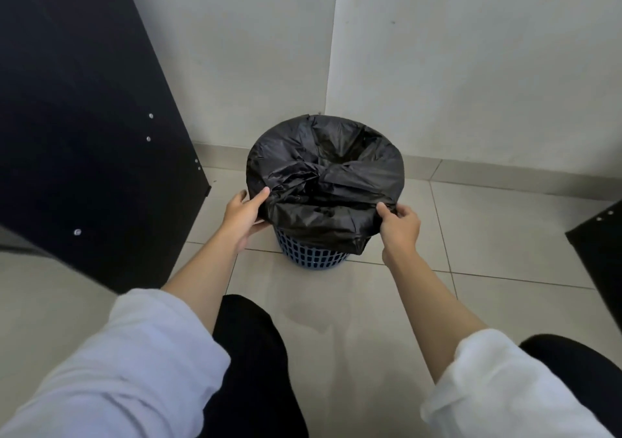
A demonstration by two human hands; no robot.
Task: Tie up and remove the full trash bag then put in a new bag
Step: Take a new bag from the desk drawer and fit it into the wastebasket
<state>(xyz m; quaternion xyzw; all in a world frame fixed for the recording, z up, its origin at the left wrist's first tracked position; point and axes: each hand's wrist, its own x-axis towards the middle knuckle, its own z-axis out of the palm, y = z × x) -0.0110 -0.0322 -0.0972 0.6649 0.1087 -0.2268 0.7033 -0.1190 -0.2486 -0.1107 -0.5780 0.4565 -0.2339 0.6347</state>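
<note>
A black trash bag (336, 185) lines a round blue mesh bin (309, 252) that stands on the tiled floor in the corner. The bag's edge is folded down over the rim and hangs over the near side. My left hand (244, 215) grips the folded edge at the bin's left rim, thumb on top. My right hand (400, 223) pinches the folded edge at the right rim. The bag's inside is crumpled and dark; its contents are hidden.
A black panel (84, 117) with small screws leans close on the left of the bin. Another black panel corner (602, 235) juts in at the right. White walls (471, 67) meet behind the bin. My dark trouser legs (249, 363) are at the bottom.
</note>
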